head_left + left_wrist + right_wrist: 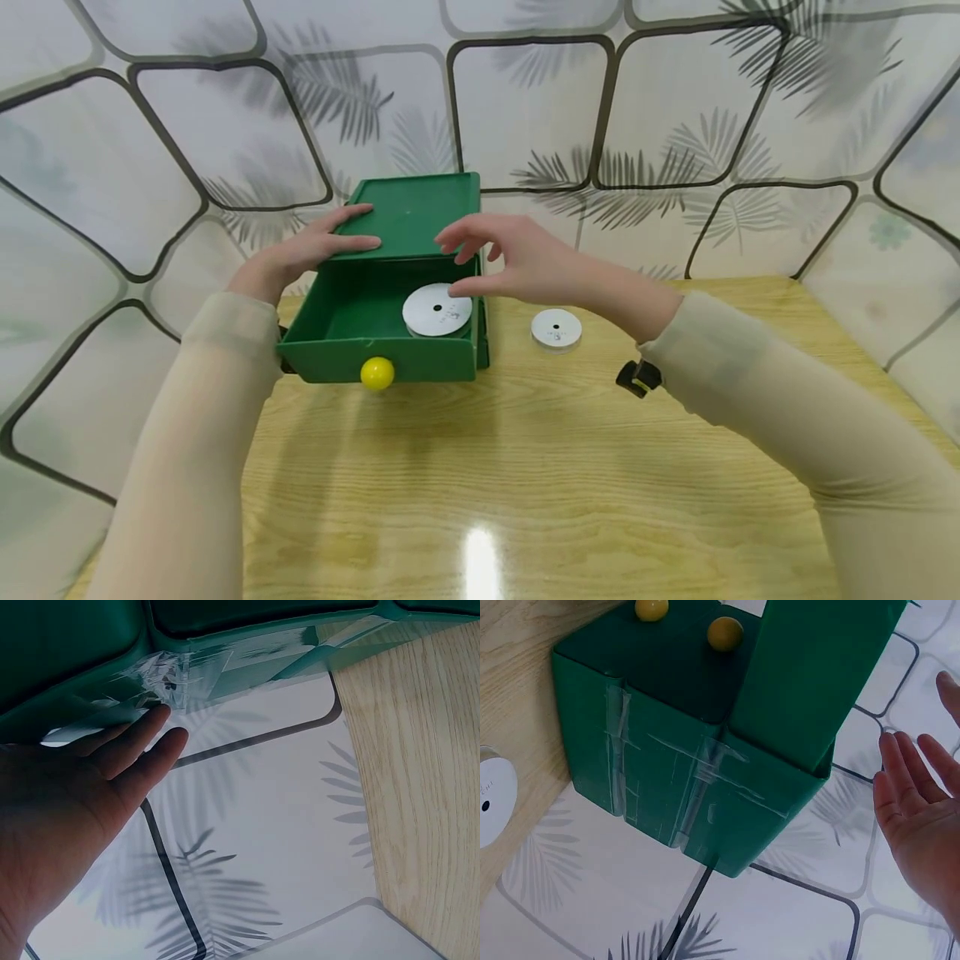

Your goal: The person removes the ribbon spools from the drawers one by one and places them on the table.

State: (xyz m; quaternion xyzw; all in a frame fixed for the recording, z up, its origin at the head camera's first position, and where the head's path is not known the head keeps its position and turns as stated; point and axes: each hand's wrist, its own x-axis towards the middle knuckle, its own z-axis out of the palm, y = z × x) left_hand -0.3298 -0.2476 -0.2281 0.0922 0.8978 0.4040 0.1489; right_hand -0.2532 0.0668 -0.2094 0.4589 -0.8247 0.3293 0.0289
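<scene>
Nearest, two pale sleeves (183,442) are cut off by the lower edges of the head view, a small black device (639,377) showing at the right cuff. Between them spreads the wood-grain tabletop (390,483), its front end out of frame and a patch washed out by glare. Beyond it, a yellow knob (377,373) marks the front of a pulled-out green drawer (435,363). A white spool (429,317) lies inside, toward the right wall; a second white spool (557,335) lies on the tabletop to the right of the cabinet. Both carry small dark print around the centre hole, too small to read. The right hand (517,254) is above the drawer, thumb and bent fingers apart with nothing between them; its thumb overlaps the first spool's edge, and whether they touch cannot be told. The left hand (311,242) rests with fingers spread at the left edge of the green cabinet (412,212); its outer fingers, hidden there, appear in the left wrist view beside clear tape (169,675). Only the right wrist view shows two lower yellow knobs (725,634) and taped seams between stacked tiers. Farthest back hangs a leaf-patterned cloth (528,108).
</scene>
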